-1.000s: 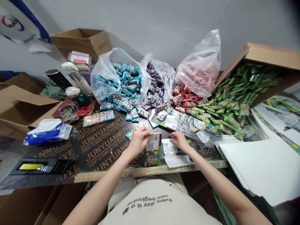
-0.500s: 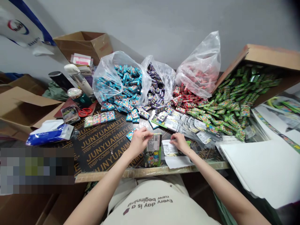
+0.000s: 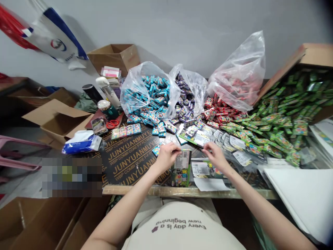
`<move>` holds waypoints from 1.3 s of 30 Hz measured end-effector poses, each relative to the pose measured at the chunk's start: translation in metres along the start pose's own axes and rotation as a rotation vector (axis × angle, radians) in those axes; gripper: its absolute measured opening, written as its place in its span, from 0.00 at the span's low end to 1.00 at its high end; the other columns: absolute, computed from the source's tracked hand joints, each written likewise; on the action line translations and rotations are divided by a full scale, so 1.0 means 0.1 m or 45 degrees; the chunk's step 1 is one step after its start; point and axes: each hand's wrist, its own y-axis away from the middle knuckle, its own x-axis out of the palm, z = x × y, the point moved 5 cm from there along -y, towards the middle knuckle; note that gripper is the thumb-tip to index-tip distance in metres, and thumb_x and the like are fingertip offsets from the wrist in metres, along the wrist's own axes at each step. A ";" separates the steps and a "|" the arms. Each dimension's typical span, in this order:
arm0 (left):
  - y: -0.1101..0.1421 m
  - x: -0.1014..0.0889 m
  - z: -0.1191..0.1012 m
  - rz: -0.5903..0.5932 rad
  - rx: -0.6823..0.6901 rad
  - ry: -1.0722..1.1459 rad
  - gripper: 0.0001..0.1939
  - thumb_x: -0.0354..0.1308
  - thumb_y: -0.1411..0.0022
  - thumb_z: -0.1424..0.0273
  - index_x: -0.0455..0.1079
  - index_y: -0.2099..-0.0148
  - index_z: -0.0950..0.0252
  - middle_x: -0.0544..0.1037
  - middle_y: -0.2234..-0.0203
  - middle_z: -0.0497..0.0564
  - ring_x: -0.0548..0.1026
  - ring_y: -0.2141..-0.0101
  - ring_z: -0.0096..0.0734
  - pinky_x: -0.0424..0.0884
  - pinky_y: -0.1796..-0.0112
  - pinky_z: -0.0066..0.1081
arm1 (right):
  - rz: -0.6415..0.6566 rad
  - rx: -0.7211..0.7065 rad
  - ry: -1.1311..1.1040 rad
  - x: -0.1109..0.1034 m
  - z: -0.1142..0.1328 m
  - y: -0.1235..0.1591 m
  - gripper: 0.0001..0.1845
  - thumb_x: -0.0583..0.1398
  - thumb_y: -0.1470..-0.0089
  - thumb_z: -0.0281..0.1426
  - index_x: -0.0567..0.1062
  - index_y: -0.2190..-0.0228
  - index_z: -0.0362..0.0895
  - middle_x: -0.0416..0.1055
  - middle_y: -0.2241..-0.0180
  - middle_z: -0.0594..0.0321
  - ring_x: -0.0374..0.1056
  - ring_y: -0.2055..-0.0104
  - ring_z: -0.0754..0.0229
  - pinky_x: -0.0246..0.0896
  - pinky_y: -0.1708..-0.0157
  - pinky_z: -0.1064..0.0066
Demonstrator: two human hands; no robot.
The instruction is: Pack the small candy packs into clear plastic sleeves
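Note:
My left hand (image 3: 168,156) is closed on the upper left corner of a dark printed packet (image 3: 180,173) with a green edge and a pale label, near the table's front edge. To its right my right hand (image 3: 216,158) has thumb and fingers pinched together above a second printed packet (image 3: 201,168); whatever is between the fingertips is too small to make out. Under that second packet a white sheet (image 3: 210,185) sticks out towards me. Small blue boxes (image 3: 157,148) lie just behind my left hand. More labelled packets (image 3: 200,138) are spread beyond both hands.
Clear bags of blue (image 3: 156,88), purple (image 3: 184,85) and red boxes (image 3: 238,86) stand along the wall. Green boxes (image 3: 273,121) spill from a tilted carton (image 3: 316,55) at right. Bottles (image 3: 108,90), red scissors (image 3: 112,124) and a tissue pack (image 3: 82,142) stand or lie left.
The view has swung left, so everything sits further right. My right hand has lifted off the white label and risen slightly. My left hand keeps hold of the dark packet.

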 end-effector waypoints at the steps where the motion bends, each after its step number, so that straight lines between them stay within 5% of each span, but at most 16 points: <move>1: 0.00 0.00 0.00 0.002 -0.002 -0.002 0.03 0.57 0.47 0.76 0.72 0.71 0.65 0.74 0.75 0.49 0.71 0.72 0.28 0.64 0.69 0.27 | -0.029 -0.023 -0.124 -0.08 0.16 -0.09 0.06 0.54 0.48 0.31 0.65 0.75 0.44 0.66 0.74 0.62 0.61 0.69 0.60 0.56 0.67 0.69; 5: 0.01 0.00 -0.02 0.004 -0.026 0.016 0.04 0.56 0.47 0.76 0.72 0.71 0.66 0.74 0.74 0.50 0.71 0.71 0.28 0.65 0.68 0.27 | 0.199 -0.127 -0.499 -0.13 0.79 -0.39 0.08 0.59 0.52 0.34 0.66 0.75 0.43 0.65 0.76 0.65 0.61 0.73 0.64 0.57 0.70 0.71; 8: 0.01 -0.02 -0.01 -0.005 -0.055 0.086 0.05 0.56 0.48 0.78 0.72 0.72 0.66 0.75 0.73 0.50 0.72 0.70 0.29 0.65 0.66 0.28 | 0.460 -0.170 -0.596 0.01 1.03 -0.49 0.10 0.59 0.53 0.33 0.65 0.68 0.43 0.64 0.75 0.67 0.60 0.73 0.65 0.56 0.72 0.73; 14: 0.02 -0.05 0.06 -0.064 -0.153 0.178 0.04 0.57 0.52 0.79 0.71 0.75 0.67 0.75 0.78 0.49 0.72 0.75 0.28 0.65 0.70 0.26 | 0.764 -0.248 -0.547 0.30 1.04 -0.55 0.16 0.58 0.51 0.31 0.62 0.59 0.43 0.59 0.77 0.71 0.57 0.74 0.67 0.51 0.74 0.76; 22: 0.04 -0.04 -0.01 -0.184 -0.126 0.070 0.06 0.62 0.54 0.72 0.68 0.76 0.67 0.75 0.79 0.48 0.71 0.75 0.28 0.64 0.71 0.27 | 0.792 -0.163 -0.590 0.36 1.01 -0.57 0.17 0.58 0.52 0.29 0.61 0.59 0.44 0.58 0.78 0.72 0.55 0.77 0.68 0.49 0.77 0.76; 28: 0.05 -0.03 0.00 -0.233 -0.169 0.082 0.06 0.62 0.53 0.73 0.68 0.77 0.66 0.74 0.80 0.48 0.70 0.75 0.28 0.63 0.70 0.27 | 0.639 0.032 -0.693 0.47 0.88 -0.55 0.21 0.62 0.59 0.30 0.62 0.61 0.45 0.59 0.79 0.74 0.56 0.78 0.68 0.49 0.79 0.77; 33: 0.24 0.21 0.26 -0.146 -0.435 0.498 0.12 0.64 0.55 0.68 0.72 0.66 0.67 0.77 0.72 0.50 0.72 0.71 0.30 0.67 0.70 0.28 | 0.356 0.262 -0.823 0.45 0.54 -0.48 0.21 0.59 0.57 0.31 0.62 0.59 0.48 0.63 0.72 0.69 0.62 0.74 0.67 0.57 0.74 0.74; 36: 0.43 0.25 0.44 0.000 -0.599 0.778 0.13 0.62 0.52 0.65 0.72 0.67 0.70 0.78 0.73 0.52 0.73 0.72 0.31 0.70 0.68 0.30 | 0.184 0.231 -0.349 0.23 0.14 -0.40 0.12 0.55 0.52 0.32 0.67 0.62 0.47 0.68 0.67 0.63 0.66 0.69 0.63 0.60 0.70 0.70; 39: 0.51 -0.14 0.57 -0.109 -0.623 0.747 0.13 0.61 0.51 0.64 0.73 0.65 0.70 0.79 0.70 0.52 0.75 0.70 0.34 0.71 0.65 0.33 | 0.207 0.191 0.115 0.05 -0.28 -0.20 0.07 0.56 0.52 0.32 0.72 0.76 0.44 0.70 0.74 0.59 0.65 0.69 0.57 0.57 0.67 0.66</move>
